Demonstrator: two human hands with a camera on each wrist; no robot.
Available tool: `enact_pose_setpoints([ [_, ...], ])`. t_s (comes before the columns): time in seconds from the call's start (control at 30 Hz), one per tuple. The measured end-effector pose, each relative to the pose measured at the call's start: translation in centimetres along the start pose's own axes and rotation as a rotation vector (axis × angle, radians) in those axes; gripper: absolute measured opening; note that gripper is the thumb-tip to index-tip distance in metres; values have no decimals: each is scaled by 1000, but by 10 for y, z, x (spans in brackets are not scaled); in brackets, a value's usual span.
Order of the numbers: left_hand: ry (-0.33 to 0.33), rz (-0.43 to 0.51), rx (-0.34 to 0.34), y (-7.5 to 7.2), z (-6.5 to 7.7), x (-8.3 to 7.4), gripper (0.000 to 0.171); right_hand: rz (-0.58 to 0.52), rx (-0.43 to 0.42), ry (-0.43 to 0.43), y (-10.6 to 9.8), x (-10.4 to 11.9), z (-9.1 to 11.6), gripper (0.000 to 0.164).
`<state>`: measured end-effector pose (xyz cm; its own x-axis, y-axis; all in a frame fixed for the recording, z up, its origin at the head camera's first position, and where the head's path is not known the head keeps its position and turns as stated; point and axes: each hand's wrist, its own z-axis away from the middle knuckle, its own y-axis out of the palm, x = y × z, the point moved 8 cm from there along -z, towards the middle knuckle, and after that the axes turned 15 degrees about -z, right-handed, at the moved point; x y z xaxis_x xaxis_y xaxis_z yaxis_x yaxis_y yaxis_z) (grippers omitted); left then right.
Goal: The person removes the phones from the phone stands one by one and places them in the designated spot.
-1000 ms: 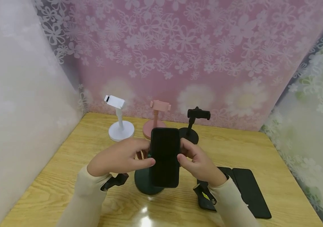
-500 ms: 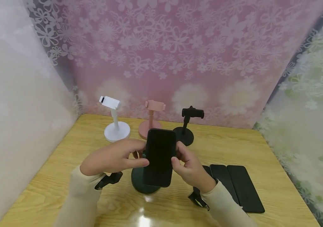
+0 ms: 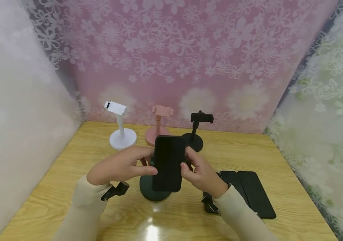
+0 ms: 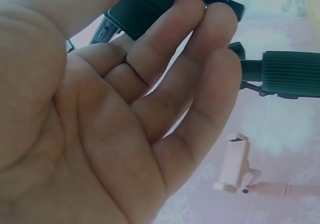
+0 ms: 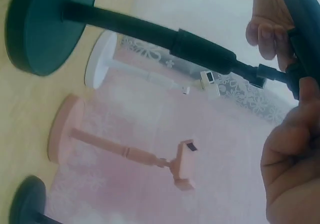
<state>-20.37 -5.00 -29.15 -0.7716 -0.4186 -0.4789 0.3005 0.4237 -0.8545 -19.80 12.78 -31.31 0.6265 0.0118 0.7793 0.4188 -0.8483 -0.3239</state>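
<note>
A black phone (image 3: pixel 169 164) stands upright, its dark screen towards me, at the head of a dark green phone stand. The stand's round base (image 3: pixel 153 189) rests on the table, and its upright post (image 5: pixel 140 31) shows in the right wrist view. My left hand (image 3: pixel 123 165) has its thumb on the phone's left edge and its fingers bent behind at the green clamp (image 4: pixel 150 6). From the other side my right hand (image 3: pixel 201 172) pinches the phone's right edge, thumb in front, fingers at the clamp behind. The phone hides most of the clamp in the head view.
Behind stand a white phone stand (image 3: pixel 122 138), a pink phone stand (image 3: pixel 162 111) and a black phone stand (image 3: pixel 193 142). Flat black phone-shaped slabs (image 3: pixel 257 194) lie side by side at the right, partly under my right forearm. A pink flowered curtain (image 3: pixel 171 50) closes off the table's back.
The head view has shifted, so everything sits a little further left. The phone's lower edge has come up slightly and it looks shorter. Both hands keep their hold at its sides.
</note>
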Motion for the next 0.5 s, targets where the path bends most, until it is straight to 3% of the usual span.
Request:
enact_pose_setpoints([
  [0.27,-17,65,12,8,2,6,33,47,147,118,-2,3,-9,18],
  [0.5,-3,111,-51,10,6,7,35,85,131,138,2,3,-7,14],
])
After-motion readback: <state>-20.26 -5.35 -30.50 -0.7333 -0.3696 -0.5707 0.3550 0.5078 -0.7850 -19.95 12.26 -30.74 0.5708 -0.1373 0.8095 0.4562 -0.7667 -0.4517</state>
